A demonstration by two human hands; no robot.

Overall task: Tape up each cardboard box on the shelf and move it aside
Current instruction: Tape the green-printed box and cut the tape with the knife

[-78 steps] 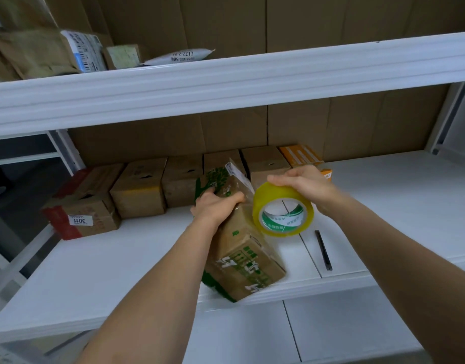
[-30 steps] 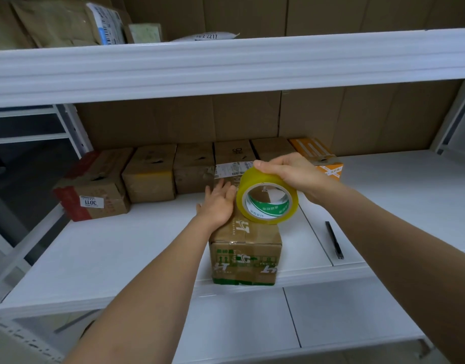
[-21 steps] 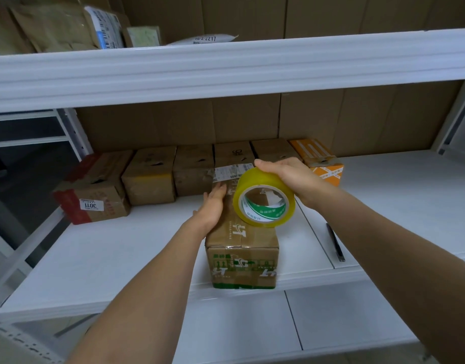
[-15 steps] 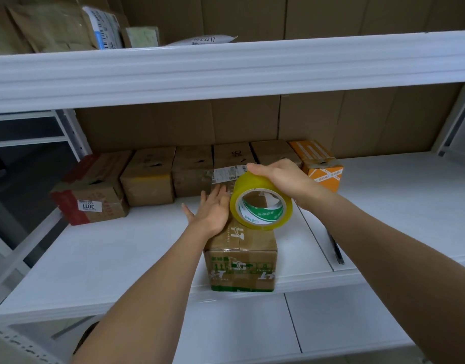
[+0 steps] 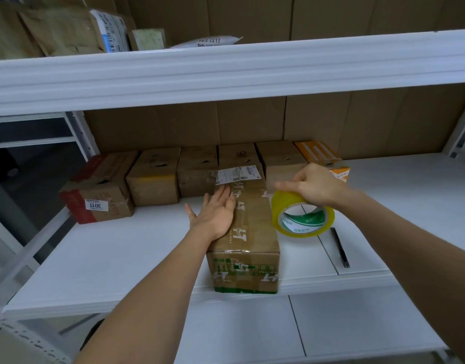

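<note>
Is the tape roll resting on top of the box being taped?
No, the right hand holds the tape roll beside the box, off its right side.

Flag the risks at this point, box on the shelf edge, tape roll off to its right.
1. The box sits at the shelf front lip; the flat left hand pressing its top could nudge it over the edge.
2. The right hand holds the tape roll clear of the box; any strip between them may twist or stick to itself.
3. The pen lies nearby and could get knocked off.
</note>
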